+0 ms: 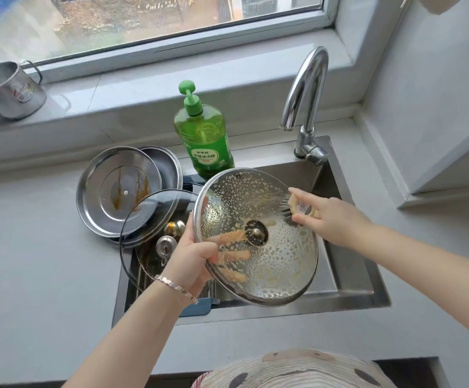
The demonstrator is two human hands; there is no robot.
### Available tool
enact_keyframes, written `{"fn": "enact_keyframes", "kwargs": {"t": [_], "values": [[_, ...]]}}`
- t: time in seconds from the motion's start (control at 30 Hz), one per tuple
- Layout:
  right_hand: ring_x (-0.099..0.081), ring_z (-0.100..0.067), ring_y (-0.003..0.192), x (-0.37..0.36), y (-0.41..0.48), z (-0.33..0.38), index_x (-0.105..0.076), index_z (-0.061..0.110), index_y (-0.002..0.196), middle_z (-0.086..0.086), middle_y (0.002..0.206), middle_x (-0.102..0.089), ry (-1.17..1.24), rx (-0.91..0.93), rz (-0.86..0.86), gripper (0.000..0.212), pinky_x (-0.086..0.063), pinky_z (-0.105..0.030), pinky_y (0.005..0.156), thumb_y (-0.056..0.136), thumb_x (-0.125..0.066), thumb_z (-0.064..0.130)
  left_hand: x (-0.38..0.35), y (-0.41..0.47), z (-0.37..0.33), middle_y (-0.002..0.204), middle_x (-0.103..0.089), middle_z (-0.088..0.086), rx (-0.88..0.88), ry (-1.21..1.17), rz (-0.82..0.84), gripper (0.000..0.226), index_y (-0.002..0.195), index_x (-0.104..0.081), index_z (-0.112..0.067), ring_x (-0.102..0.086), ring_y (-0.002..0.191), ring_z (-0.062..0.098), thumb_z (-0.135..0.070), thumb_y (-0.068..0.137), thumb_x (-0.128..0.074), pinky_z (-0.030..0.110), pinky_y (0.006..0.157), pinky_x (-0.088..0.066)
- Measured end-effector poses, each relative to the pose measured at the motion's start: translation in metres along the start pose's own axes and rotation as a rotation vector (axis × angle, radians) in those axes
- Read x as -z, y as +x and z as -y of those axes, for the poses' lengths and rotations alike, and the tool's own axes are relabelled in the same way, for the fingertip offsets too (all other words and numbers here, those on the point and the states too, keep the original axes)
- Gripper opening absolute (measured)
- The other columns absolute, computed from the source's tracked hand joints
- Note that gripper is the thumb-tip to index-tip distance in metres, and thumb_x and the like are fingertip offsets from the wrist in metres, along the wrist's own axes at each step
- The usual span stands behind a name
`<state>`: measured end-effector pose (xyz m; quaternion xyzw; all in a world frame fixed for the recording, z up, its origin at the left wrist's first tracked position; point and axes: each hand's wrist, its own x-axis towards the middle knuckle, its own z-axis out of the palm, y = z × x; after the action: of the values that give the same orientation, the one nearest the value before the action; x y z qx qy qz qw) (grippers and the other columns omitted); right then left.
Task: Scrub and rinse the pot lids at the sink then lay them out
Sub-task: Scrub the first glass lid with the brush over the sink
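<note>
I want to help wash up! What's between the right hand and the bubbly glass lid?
A scrubbing brush: the right hand grips its pale handle, and its dark bristles touch the lid. The head view shows it.

bare forearms; a silver link bracelet (pixel 176 287) on the left wrist; striped, spotted top (pixel 297 371)

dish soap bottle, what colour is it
Green, pump top included: the dish soap bottle shows best in the head view.
</note>
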<state>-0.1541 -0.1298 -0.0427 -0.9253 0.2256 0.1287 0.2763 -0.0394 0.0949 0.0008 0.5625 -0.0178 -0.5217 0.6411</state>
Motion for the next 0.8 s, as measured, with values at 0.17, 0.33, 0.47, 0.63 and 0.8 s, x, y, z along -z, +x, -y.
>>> {"fn": "enact_keyframes", "kwargs": {"t": [0.17,0.33,0.47,0.63,0.8], "values": [[-0.046,-0.008,0.054,-0.009,0.008,0.02,-0.012,0.041,0.147,0.011,0.053,-0.048,0.038,0.014,-0.091,0.059,-0.036,-0.027,0.048,0.096,-0.04,0.047,-0.01,-0.002,0.011,0.109,-0.064,0.028,0.069,0.044,0.04,0.096,0.133,-0.029,-0.043,-0.064,0.088,0.047,0.017,0.059,-0.036,0.059,0.059,-0.052],[-0.045,-0.016,0.056,-0.009,0.031,0.042,-0.011,0.04,0.147,0.01,0.056,-0.041,0.103,0.003,-0.182,0.06,-0.032,-0.028,0.045,0.096,-0.039,0.047,-0.016,0.004,0.018,0.11,-0.064,0.027,0.09,0.07,0.037,0.092,0.14,-0.022,-0.04,-0.063,0.091,0.048,0.027,0.076,-0.025,0.057,0.059,-0.054],[-0.059,-0.023,0.08,-0.011,0.027,0.023,-0.012,0.042,0.147,0.004,0.076,-0.06,0.139,-0.094,-0.172,0.059,-0.04,-0.031,0.054,0.094,-0.039,0.051,-0.007,0.002,0.005,0.109,-0.063,0.029,0.041,0.011,0.007,0.092,0.131,-0.029,-0.043,-0.061,0.091,0.049,0.015,0.061,-0.039,0.058,0.06,-0.052],[-0.058,-0.028,0.105,-0.009,0.028,0.043,-0.015,0.036,0.148,-0.007,0.118,-0.063,0.304,-0.145,-0.186,0.059,-0.047,-0.036,0.079,0.096,-0.041,0.046,-0.011,0.009,0.01,0.112,-0.062,0.029,0.056,0.043,0.029,0.097,0.136,-0.025,-0.045,-0.062,0.092,0.05,0.014,0.06,-0.038,0.06,0.06,-0.054],[-0.061,-0.021,0.082,0.0,0.032,0.068,-0.017,0.035,0.148,0.006,0.076,-0.061,0.344,0.019,-0.165,0.06,-0.046,-0.035,0.068,0.095,-0.043,0.044,-0.009,0.011,0.01,0.112,-0.062,0.031,0.078,-0.043,0.083,0.098,0.138,-0.025,-0.044,-0.062,0.092,0.05,0.013,0.059,-0.038,0.052,0.057,-0.055]]}}
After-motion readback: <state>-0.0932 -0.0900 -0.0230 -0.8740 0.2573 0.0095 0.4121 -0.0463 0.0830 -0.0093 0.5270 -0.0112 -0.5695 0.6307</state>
